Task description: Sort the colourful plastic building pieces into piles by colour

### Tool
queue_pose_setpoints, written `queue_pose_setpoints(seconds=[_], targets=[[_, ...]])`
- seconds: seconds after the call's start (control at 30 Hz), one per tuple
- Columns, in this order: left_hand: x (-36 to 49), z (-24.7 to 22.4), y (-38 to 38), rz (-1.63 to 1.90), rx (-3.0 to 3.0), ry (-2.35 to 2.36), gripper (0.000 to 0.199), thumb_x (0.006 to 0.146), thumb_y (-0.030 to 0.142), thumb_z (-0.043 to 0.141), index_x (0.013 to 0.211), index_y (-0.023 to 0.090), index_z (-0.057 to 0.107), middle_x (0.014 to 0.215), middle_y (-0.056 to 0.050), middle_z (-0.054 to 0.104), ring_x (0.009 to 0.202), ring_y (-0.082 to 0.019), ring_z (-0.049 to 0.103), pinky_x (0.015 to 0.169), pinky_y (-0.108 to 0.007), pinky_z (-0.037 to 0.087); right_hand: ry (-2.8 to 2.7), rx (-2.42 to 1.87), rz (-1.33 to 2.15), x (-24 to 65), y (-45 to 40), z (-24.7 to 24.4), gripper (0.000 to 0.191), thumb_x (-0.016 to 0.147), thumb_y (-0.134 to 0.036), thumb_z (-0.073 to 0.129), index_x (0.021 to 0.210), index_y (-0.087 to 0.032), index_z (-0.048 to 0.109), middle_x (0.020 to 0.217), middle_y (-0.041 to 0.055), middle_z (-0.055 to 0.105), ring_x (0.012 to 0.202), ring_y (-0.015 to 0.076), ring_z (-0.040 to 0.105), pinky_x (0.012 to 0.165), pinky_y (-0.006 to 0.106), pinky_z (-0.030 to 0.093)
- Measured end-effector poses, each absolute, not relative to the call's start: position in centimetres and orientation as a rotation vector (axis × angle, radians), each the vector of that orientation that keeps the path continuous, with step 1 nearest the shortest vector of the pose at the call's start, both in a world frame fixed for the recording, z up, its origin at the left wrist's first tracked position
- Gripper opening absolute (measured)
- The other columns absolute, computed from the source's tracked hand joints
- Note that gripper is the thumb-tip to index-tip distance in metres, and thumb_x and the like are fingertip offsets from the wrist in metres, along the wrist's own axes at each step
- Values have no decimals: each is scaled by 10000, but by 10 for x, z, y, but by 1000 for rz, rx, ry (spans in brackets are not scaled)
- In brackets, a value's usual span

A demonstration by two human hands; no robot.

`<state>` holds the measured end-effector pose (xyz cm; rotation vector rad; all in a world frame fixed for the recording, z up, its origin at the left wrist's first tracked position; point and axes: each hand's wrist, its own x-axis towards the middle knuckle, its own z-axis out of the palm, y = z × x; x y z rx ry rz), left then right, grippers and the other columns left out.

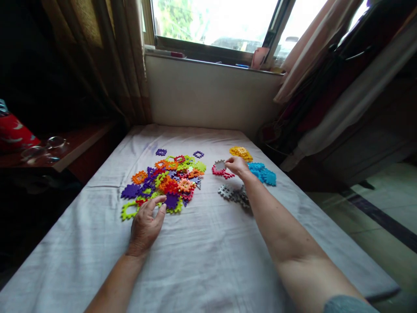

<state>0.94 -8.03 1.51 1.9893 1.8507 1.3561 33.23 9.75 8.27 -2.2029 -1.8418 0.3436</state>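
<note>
The right hand [237, 166] has its thumb and fingers pinched together on a flat grey plastic square with toothed edges [220, 164], gripping its right side above a cluster of pinkish-red toothed plastic pieces [224, 173]. Beyond those fingers lies a heap of yellow toothed plastic pieces [241, 152]; to their right, a pile of bright blue ones [265, 174]; nearer the person, a patch of grey ones [226, 191], partly behind the forearm.

The left hand [146, 224] has its thumb and index finger parted by a small gap, at the near edge of a mixed heap of orange, purple, lime-green and red plastic pieces [169, 184]. Just right of these fingertips is a solid purple toothed square [172, 201]; whether they touch it, I cannot tell. Well past them, two purple open-centred pieces [160, 152] lie apart on the pale cloth [202, 261].
</note>
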Motion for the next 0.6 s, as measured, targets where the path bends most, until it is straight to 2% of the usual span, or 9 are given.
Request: queue_pose_setpoints(seconds=[0.17,0.3,0.37,0.5,0.6], targets=[[10,15,-79,1351,1992,1849,258,874,411,543,1033,274,693,1006,-19,766,948,-217,704,914,-340,552,-1893,-2214,511,374,64,91,255,802,-206,566,902,-127,787,630,1,662,548,102,548,516,206,364],[10,15,-79,1373,2011,1823,262,878,411,533,1023,264,694,999,-26,765,936,-215,706,903,-337,554,-1911,-2299,579,381,45,93,186,756,-136,590,740,-147,775,602,1,651,553,111,560,526,211,368],[10,15,-79,1375,2015,1823,263,875,411,534,1016,258,696,991,-27,768,927,-213,709,895,-331,555,-1907,-2348,507,375,42,98,182,764,-143,600,732,-170,777,666,27,694,630,141,616,566,223,389],[10,15,-79,1374,2007,1845,273,873,410,532,1015,250,703,994,-29,771,937,-213,710,897,-329,552,-2049,-2283,253,339,40,107,213,861,-267,586,889,-241,796,932,56,773,858,182,690,675,230,433],[10,15,-79,1378,1998,1861,280,874,410,525,1013,249,705,998,-27,773,945,-211,708,900,-328,551,-2269,-2150,341,293,34,103,251,880,-381,605,1033,-275,775,1062,40,769,972,190,694,754,230,467]])
